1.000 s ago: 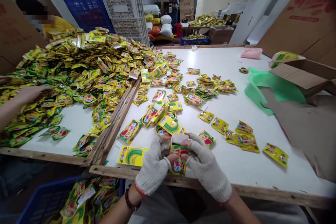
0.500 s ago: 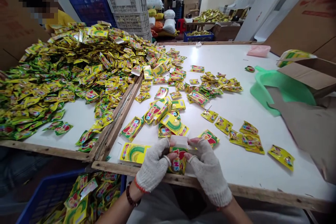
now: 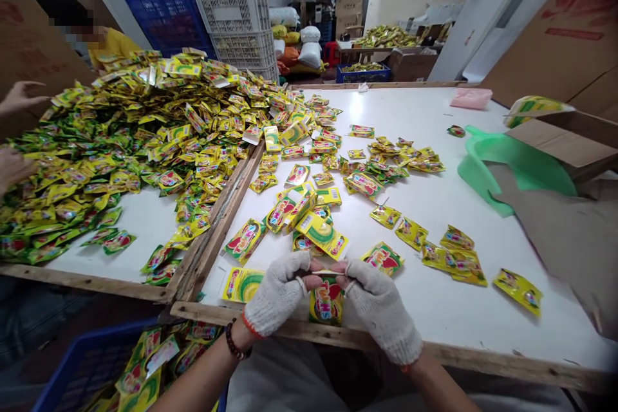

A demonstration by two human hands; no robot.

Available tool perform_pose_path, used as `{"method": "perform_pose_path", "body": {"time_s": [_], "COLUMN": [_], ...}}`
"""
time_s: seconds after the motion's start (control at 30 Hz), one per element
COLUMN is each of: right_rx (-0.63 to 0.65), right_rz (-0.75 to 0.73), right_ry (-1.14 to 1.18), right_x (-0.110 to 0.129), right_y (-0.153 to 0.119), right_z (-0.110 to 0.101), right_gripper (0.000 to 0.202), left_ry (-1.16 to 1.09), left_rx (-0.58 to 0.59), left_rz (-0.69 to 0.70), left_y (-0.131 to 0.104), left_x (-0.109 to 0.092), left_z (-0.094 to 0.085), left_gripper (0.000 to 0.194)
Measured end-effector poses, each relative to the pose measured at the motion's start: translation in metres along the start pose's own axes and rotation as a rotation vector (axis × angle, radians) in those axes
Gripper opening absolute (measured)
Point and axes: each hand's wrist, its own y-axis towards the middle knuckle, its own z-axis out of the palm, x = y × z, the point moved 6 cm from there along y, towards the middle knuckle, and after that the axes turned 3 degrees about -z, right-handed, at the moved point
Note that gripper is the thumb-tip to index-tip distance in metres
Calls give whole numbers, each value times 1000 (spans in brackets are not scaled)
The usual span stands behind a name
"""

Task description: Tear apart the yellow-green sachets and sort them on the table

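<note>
Between my gloved hands, at the table's front edge, is a small green and yellow candy box (image 3: 327,301) with its printed face up. My left hand (image 3: 282,290) pinches the box's top end from the left, thumb and fingertips closed on it. From the right, my right hand (image 3: 381,302) pinches the same end. The box's top flap lies folded down between the fingertips. Beside my left hand rests a yellow box (image 3: 241,284). Another candy box (image 3: 383,258) lies just beyond my right hand. Several more boxes (image 3: 290,209) are stacked loosely ahead.
A large heap of small packets (image 3: 159,109) covers the left table, behind a wooden divider (image 3: 222,212). Loose sachets (image 3: 454,259) lie to the right, near a green basin (image 3: 521,161) and cardboard. A blue crate (image 3: 72,360) of boxes sits below left. Another person's hands reach in at far left.
The white top flap of the candy box stood raised and is now folded down under my fingertips. Another person's hands have appeared at the far left.
</note>
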Motion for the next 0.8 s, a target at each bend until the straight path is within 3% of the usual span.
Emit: {"method": "perform_pose_path", "body": {"time_s": [0.1,0.2,0.4,0.53,0.67,0.73,0.8], "right_rx": [24,20,59,112,215,242,215], "right_rz": [-73,-38,-17,-253,-535,-548,-504], "right_ry": [-32,-68,-91,-114,-297,-354,-338], "right_x": [9,14,14,20,34,36,33], "right_y": [0,2,5,-5,-20,-24,-24], "right_z": [0,-1,-1,-6,-4,-1,-1], "right_gripper": [20,22,18,23,40,40,36], "left_ry": [52,130,136,218,335,349,322], "left_rx": [67,135,157,178,203,128,-21], "left_rz": [15,-8,-41,167,443,483,456], "left_y": [-1,1,2,-14,-31,-31,-29], "left_x": [-6,-12,-15,-22,-19,-12,-8], "left_z": [-3,-5,-7,-7,6,13,9], "left_gripper": [28,30,26,21,23,20,16]}}
